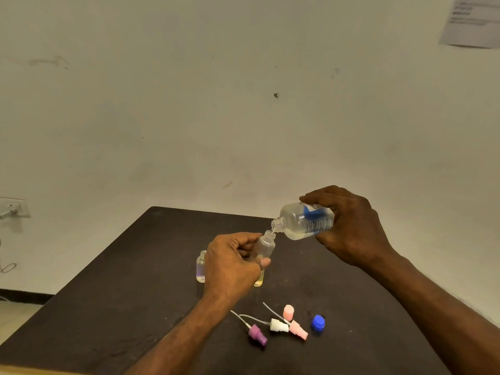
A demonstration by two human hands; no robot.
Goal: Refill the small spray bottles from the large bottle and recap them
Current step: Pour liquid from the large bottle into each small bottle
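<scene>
The right hand (351, 228) grips the large bottle (305, 221), its fingers (313, 197) curled over the labelled body, and holds it tipped with the open neck pointing down and left. The neck sits right at the mouth of a small spray bottle (265, 246), which the left hand (232, 262) holds raised above the desk (121, 280), fingers and thumb wrapped around its clear body. Behind the left hand two more uncapped small bottles stand on the desk: one (200, 267) at its left and another (259, 278) mostly hidden, with yellowish liquid at its base. Nearer the person lie a purple spray head (257, 334), a white spray head (278, 326), a pink spray head (297, 330), a pink cap (288, 312) and a blue cap (318, 323), all close together
</scene>
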